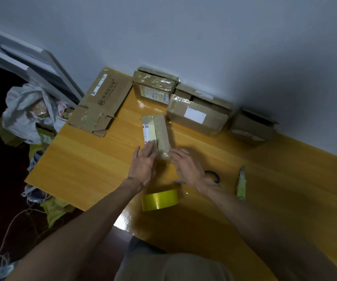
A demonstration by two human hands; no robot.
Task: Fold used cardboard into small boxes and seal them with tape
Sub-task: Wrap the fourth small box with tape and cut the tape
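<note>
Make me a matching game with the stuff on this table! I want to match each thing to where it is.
Things:
1. yellow tape roll
2. utility knife
3. small box
4. flat cardboard

Places:
A. lying at the far left corner of the table
B. the left hand rests on its near end
C. to the right of the right hand
D. nearest the person, between the two forearms

Pairs: 1-D, 2-C, 3-B, 4-A
</note>
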